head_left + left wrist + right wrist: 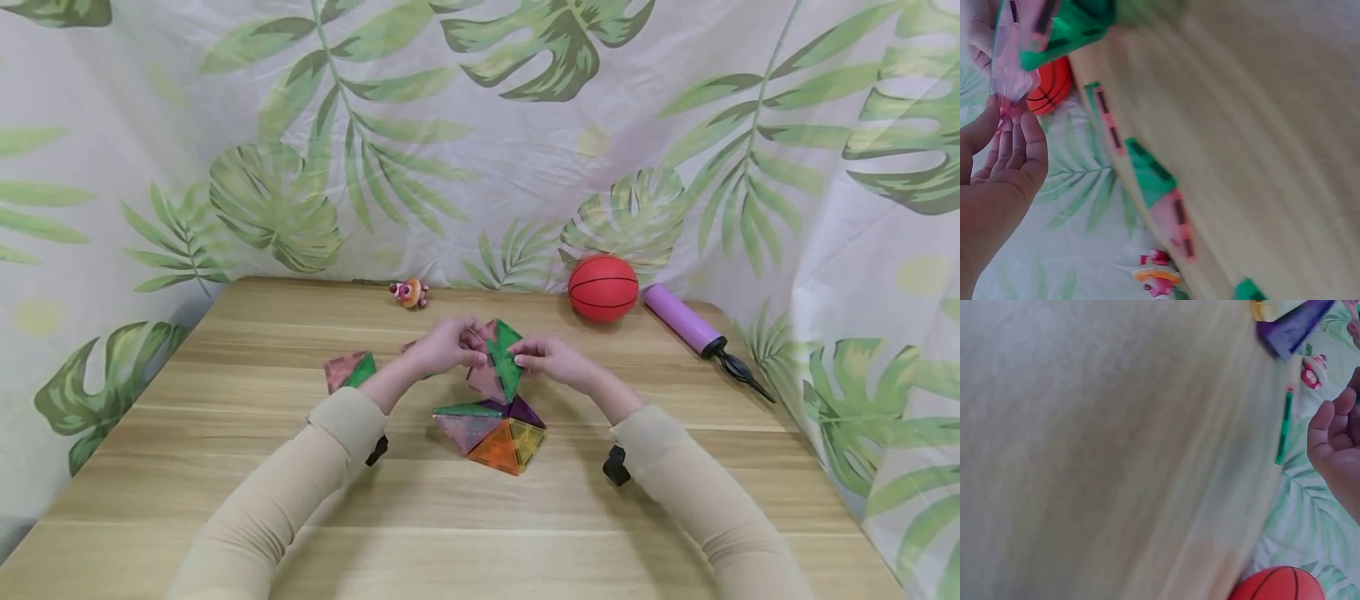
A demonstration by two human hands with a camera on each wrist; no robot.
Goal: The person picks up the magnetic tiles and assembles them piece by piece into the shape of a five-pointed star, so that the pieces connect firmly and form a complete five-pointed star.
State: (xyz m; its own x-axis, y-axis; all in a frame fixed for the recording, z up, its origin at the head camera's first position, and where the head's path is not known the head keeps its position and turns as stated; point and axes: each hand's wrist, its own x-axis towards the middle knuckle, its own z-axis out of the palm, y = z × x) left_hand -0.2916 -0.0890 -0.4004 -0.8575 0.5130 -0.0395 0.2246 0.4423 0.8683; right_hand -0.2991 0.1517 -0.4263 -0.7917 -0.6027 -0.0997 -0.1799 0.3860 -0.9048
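Note:
Up in the air over the table, both hands are at a pink and green set of translucent magnetic tiles (507, 364). My left hand (453, 346) pinches its pink side between thumb and fingers; in the left wrist view the thumb and fingertips meet at a pink tile (1013, 78). From the other side, my right hand (555, 362) pinches the green edge. Directly beneath stands a cluster of magnetic tiles (495, 447) in orange, yellow, purple, pink and green, joined in a fan shape. The right wrist view shows my right hand (1341, 437) only partly, cut by the frame.
A pink and green tile pair (347, 369) lies left of the left forearm, with another partly hidden behind that arm. Along the back are a small toy figure (410, 293), a red ball (603, 288) and a purple hand pump (686, 321). A leaf-print cloth (525, 167) hangs behind.

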